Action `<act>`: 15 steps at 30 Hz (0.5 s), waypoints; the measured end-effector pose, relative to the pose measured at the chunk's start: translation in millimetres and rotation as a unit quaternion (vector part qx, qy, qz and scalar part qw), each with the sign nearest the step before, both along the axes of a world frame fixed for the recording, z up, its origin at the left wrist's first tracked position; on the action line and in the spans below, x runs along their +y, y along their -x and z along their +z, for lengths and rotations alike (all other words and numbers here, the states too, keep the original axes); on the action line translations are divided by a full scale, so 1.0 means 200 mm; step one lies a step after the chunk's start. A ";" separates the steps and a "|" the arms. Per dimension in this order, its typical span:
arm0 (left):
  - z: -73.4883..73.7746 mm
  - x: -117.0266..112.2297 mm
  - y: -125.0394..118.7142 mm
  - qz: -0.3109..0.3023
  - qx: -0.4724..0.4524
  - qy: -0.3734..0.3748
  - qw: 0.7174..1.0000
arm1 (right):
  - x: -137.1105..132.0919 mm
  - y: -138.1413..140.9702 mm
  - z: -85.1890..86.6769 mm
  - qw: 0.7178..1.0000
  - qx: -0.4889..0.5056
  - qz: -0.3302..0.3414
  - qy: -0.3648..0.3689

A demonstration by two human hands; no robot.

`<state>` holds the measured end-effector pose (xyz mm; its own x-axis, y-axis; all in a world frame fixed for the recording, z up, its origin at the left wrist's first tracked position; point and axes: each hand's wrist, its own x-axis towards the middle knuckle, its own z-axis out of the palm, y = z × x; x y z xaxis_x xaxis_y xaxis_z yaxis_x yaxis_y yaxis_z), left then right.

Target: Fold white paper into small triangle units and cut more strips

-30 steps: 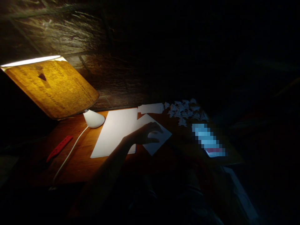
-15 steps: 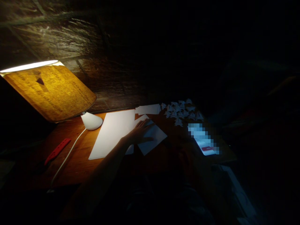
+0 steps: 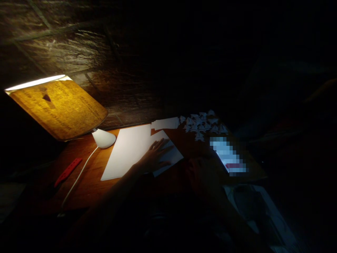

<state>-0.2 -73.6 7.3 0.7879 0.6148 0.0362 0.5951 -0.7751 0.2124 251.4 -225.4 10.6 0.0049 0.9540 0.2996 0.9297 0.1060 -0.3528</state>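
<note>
My left hand (image 3: 157, 153) lies flat with fingers spread on a white sheet of paper (image 3: 172, 157) turned at an angle on the table. Just left of that sheet is a stack of larger white paper (image 3: 126, 151), partly covered by my left forearm. In deep shadow, my right hand (image 3: 196, 170) rests low over the table, right of the angled sheet. Its fingers are too dark to make out clearly, and I see nothing held in it.
A lit lamp (image 3: 59, 110) on a white base (image 3: 104, 138) stands left, its cord crossing the wooden table (image 3: 91, 175). A long red object (image 3: 68, 171) lies nearby. White paper strips (image 3: 165, 123), several folded paper pieces (image 3: 198, 124) and a glowing phone (image 3: 228, 156) sit farther right.
My right hand has come up and left, closer to the angled sheet. My left hand stays on that sheet, which has shifted slightly left. The view has tilted a little.
</note>
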 end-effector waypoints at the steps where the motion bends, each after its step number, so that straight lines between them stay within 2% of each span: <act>1: 0.00 -0.01 -0.01 0.004 -0.001 -0.005 1.000 | 0.01 0.01 0.00 1.000 -0.004 0.003 0.002; 11: -0.01 -0.01 -0.03 -0.036 0.010 -0.002 0.999 | 0.09 0.07 0.03 1.000 -0.009 -0.012 0.023; 15: 0.00 -0.02 -0.03 -0.031 0.011 -0.010 0.999 | 0.06 0.03 0.00 0.999 -0.005 -0.030 0.016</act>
